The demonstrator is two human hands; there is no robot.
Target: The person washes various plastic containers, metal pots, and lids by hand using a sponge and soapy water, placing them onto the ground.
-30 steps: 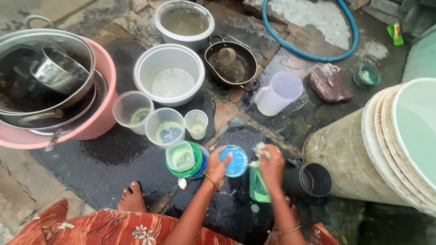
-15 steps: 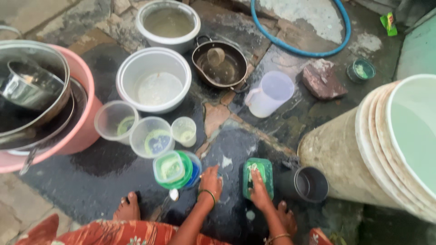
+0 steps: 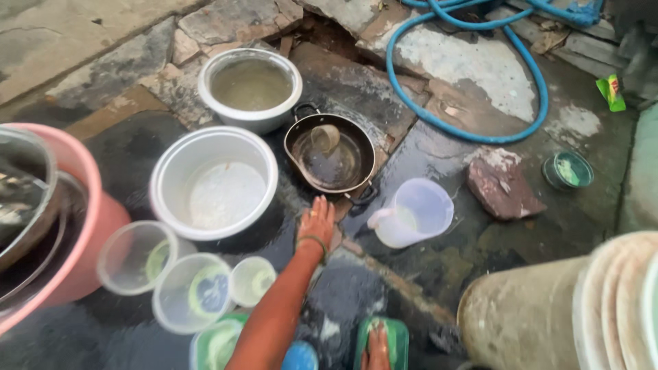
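Note:
My left hand [image 3: 317, 223] is stretched forward with its fingers apart, holding nothing. It sits just short of the rim of a dark two-handled pan [image 3: 343, 171], which has a small cup [image 3: 324, 137] lying in it. At the bottom edge my right hand [image 3: 375, 348] presses on a green rectangular pad [image 3: 396, 337] on the wet stone floor. A blue lid [image 3: 299, 358] and a green lid [image 3: 218, 344] lie beside my left forearm.
A white pot [image 3: 214, 183] and a steel bowl of murky water [image 3: 250, 85] stand left of the pan. Three clear plastic containers [image 3: 190, 291] and a pink tub [image 3: 89, 226] sit further left. To the right are a clear jug [image 3: 411, 214], a red stone [image 3: 504, 185], a blue hose [image 3: 466, 89] and a large drum [image 3: 534, 315].
My left hand has left the blue lid and reached forward toward the dark pan. My right hand has set the green pad down and stays on it. The view has moved closer.

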